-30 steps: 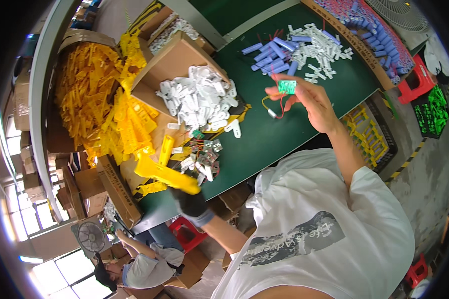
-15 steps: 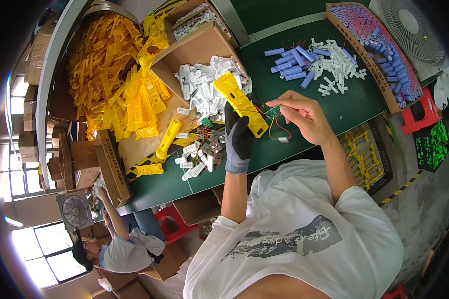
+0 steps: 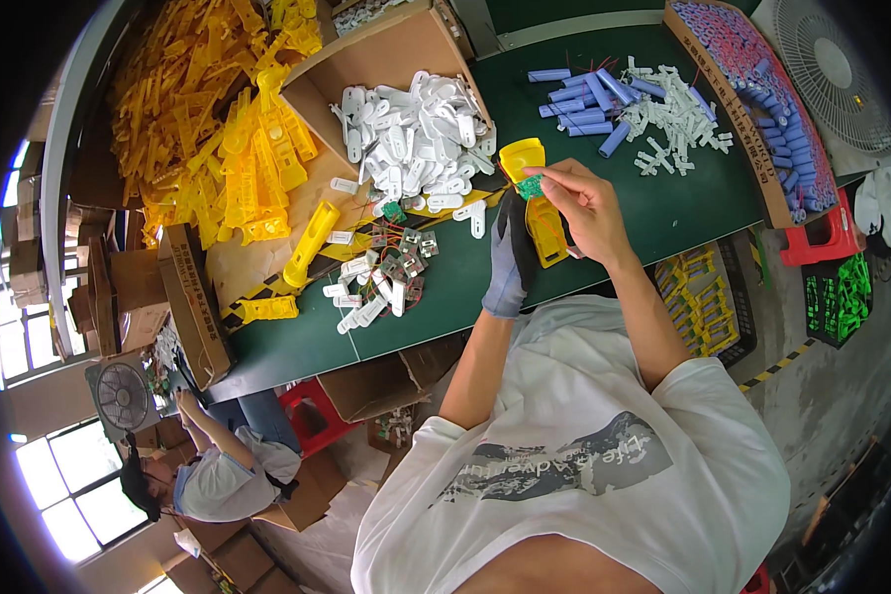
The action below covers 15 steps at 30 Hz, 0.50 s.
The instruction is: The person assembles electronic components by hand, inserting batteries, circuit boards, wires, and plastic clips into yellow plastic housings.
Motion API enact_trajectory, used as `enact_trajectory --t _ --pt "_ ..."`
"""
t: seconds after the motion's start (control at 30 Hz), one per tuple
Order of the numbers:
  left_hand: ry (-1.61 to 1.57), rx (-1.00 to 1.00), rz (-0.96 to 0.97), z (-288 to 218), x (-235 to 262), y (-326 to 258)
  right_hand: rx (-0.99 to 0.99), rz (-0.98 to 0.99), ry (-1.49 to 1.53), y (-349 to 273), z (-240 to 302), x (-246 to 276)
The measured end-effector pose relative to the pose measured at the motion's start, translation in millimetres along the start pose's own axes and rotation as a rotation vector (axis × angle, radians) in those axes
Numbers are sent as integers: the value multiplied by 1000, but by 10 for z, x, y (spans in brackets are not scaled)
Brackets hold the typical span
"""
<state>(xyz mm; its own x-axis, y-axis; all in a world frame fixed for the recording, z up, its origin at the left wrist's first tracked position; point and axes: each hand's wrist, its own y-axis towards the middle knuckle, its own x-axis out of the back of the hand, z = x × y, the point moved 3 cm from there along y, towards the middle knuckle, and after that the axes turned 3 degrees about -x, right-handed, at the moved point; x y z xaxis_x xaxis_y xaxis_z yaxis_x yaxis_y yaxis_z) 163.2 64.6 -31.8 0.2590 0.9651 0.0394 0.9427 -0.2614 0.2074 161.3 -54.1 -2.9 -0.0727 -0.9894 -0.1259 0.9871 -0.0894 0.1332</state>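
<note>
My left hand (image 3: 511, 259), in a grey and black glove, is closed round a long yellow plastic housing (image 3: 547, 233). The housing is turned so part of its hollow inside shows. My bare right hand (image 3: 589, 210) pinches a small green circuit board (image 3: 531, 187) between thumb and fingers, right over the housing. Whether the board touches the plastic cannot be made out, and its wires are mostly hidden by my hands. Left of my gloved hand lie wired modules with white plugs (image 3: 371, 304) and another yellow housing (image 3: 312, 244).
A carton of white plastic parts (image 3: 406, 139) stands beyond my hands, with piled yellow housings (image 3: 257, 168) to its left. Blue cylindrical cells (image 3: 589, 109) and white clips (image 3: 668, 119) lie on the green table (image 3: 485, 267). At far left, a co-worker (image 3: 233, 470) sits.
My left hand has moved right and turned the housing, so its hollow side shows. The right hand has brought the circuit board from beside the housing to over it.
</note>
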Motion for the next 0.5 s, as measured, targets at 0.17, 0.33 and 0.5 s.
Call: enact_trajectory --t 0.17,0.33,0.5 --pt "4 25 33 90 36 -26 -39 -37 -9 -9 -207 48" --pt "-219 89 7 145 19 -42 3 -57 -26 21 -263 78" --pt "-350 237 -5 201 13 -56 -72 -81 96 20 -303 108"
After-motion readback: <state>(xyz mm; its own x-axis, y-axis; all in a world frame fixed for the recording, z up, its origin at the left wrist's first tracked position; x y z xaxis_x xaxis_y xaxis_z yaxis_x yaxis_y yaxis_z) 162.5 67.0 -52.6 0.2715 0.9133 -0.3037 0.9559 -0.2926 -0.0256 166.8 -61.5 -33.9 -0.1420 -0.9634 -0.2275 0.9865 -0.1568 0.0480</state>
